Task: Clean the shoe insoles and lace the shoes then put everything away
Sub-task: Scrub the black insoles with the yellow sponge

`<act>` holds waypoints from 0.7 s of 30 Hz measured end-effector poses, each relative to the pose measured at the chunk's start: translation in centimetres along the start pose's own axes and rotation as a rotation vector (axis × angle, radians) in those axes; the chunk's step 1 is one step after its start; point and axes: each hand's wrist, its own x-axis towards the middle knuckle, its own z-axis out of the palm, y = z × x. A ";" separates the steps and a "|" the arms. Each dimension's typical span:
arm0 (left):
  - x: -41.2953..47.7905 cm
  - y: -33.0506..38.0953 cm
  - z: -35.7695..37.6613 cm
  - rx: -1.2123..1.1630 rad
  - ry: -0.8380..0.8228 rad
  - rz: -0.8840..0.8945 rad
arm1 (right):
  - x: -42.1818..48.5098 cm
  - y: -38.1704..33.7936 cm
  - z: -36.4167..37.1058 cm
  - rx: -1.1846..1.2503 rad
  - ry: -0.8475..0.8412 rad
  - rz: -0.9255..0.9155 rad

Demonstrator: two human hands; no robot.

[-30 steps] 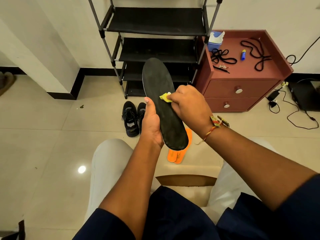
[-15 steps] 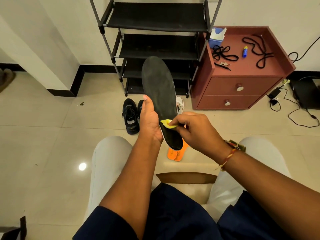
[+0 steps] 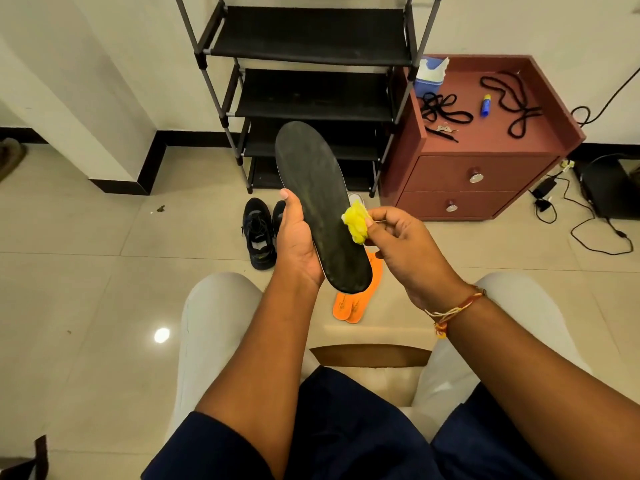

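— Lifting off now: right hand (image 3: 405,247), rubbing low on the black insole (image 3: 320,206) half a second ago, drawing out to its right edge, yellow wad (image 3: 356,224) pinched in the fingertips and barely touching the rim.

— And holding steady on the other side?

— Gripping the insole along its left edge with the left hand (image 3: 298,244), thumb up the side, toe end pointing toward the shoe rack (image 3: 311,95), well above the floor.

— Judging the step?

— Probably wiping, mid-stroke, with greyish smears remaining along the surface. Likely needing another pass from toe to heel, or turning the wad to a fresh face.

— Anything waiting?

— Orange insoles (image 3: 356,299) lying on the floor below, black shoes (image 3: 259,233) beside them, laces (image 3: 512,105) resting on the red cabinet's tabletop (image 3: 485,140), not yet threaded.
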 end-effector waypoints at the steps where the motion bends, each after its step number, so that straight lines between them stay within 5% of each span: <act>1: -0.1 0.0 0.1 -0.007 -0.013 -0.005 | 0.1 -0.1 -0.2 -0.017 0.010 -0.015; 6: -0.3 -0.2 0.3 -0.041 -0.098 -0.047 | 0.3 -0.3 -0.2 -0.158 0.051 -0.062; 11: -0.5 -0.2 0.4 -0.034 -0.192 -0.100 | 0.4 -0.7 0.4 -0.040 0.066 -0.029; 17: -0.6 -0.6 0.2 -0.144 -0.321 -0.207 | 0.3 -1.2 0.1 -0.273 0.109 -0.195; 21: -0.7 -0.6 0.2 -0.109 -0.365 -0.193 | 0.5 -1.1 0.3 -0.167 0.079 -0.129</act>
